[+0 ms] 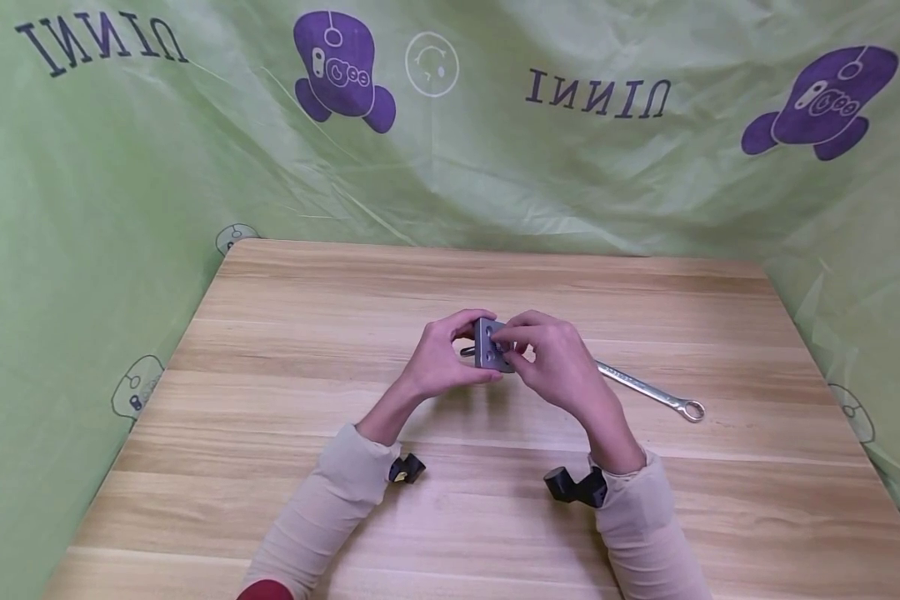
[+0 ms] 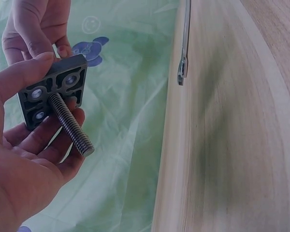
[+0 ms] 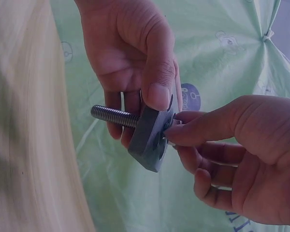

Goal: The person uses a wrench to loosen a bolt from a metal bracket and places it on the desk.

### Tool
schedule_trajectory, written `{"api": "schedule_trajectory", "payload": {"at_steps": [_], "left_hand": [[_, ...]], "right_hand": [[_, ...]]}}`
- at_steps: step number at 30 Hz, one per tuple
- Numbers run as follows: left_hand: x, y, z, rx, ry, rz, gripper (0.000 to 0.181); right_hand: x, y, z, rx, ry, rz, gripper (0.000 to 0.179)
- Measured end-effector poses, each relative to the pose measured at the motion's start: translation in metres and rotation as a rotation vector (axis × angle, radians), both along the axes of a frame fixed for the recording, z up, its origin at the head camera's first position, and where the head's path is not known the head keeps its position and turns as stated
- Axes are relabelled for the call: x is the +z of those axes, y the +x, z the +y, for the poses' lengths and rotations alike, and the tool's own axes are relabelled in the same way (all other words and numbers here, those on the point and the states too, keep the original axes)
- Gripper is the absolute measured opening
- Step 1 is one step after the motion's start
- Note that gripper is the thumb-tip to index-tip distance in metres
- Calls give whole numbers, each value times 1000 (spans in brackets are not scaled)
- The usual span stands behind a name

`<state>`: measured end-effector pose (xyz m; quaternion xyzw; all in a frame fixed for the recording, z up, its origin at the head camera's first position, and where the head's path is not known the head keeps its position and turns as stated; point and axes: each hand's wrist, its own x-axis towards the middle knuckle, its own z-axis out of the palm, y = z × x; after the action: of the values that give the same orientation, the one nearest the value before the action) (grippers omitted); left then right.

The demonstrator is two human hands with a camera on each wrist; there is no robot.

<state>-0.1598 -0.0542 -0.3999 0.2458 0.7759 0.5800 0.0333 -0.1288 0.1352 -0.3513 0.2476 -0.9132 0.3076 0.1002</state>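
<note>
Holding the plate above the counter, clamped at opposite edges between thumb and fingers of the left grip. Pinching the bolt at the plate's holed face between thumb and finger of the right grip. Pointing the bolt's thread out of the ribbed face. Having a wrench on the counter to the right.

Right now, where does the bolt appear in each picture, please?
Head: bolt just below and right of centre, jutting left from the plate.
Left wrist: bolt left of centre, slanting down to the right.
Right wrist: bolt left of centre, at mid-height.
Shared landmark: the plate.
</note>
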Motion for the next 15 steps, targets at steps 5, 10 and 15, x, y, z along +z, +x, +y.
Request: {"api": "schedule_trajectory", "payload": {"at_steps": [5,10,15], "left_hand": [[1,1,0,-3,-7,2,69],[2,1,0,4,-2,18,70],[3,2,0,4,5,10,70]], "right_hand": [[0,0,1,33,32,44,20],[1,1,2,27,18,14,29],[3,-1,1,-96,10,-63,29]]}}
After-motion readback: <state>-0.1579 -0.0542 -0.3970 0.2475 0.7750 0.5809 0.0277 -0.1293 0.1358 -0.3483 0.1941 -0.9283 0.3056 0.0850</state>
